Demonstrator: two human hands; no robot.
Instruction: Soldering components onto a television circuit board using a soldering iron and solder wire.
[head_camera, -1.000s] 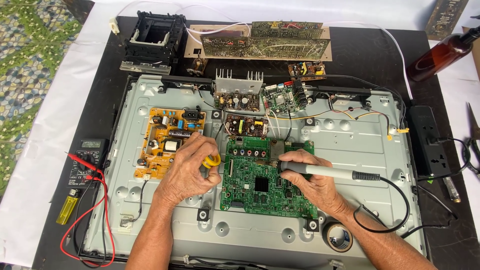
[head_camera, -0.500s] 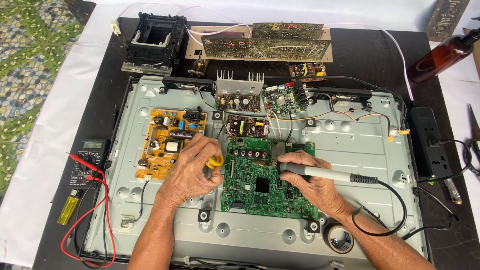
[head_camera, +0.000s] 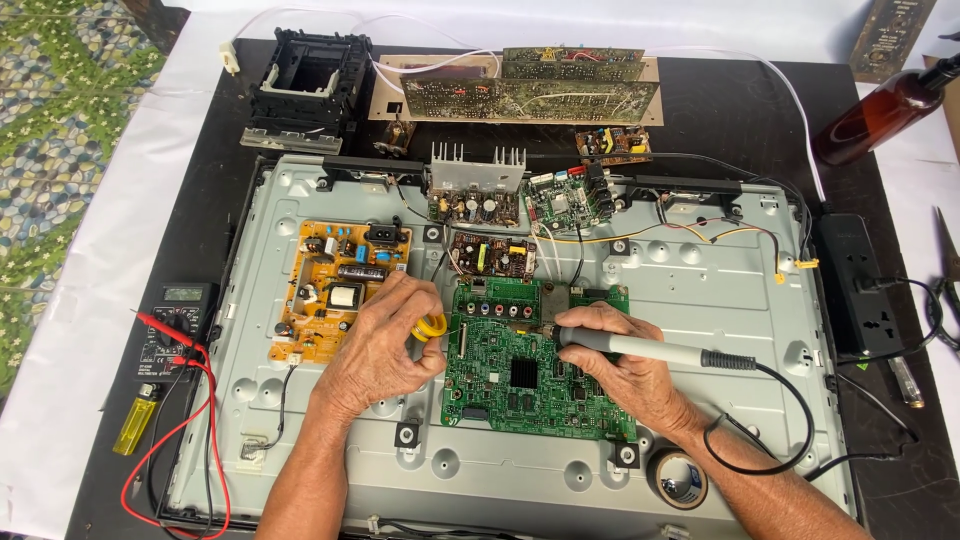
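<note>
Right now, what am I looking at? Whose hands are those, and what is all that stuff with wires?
You are looking down from a camera worn on a person's head, so the hands are that person's own. The big grey metal sheet is the back of a flat screen laid face down on a table. Flat boards full of tiny electric parts sit on it: a green circuit board in the middle and an orange board to its left. The right hand holds a grey soldering iron with a black cord, its front end over the green board. The left hand holds a small yellow spool. At the left edge lie a black meter with red leads and a yellow lighter.
</note>
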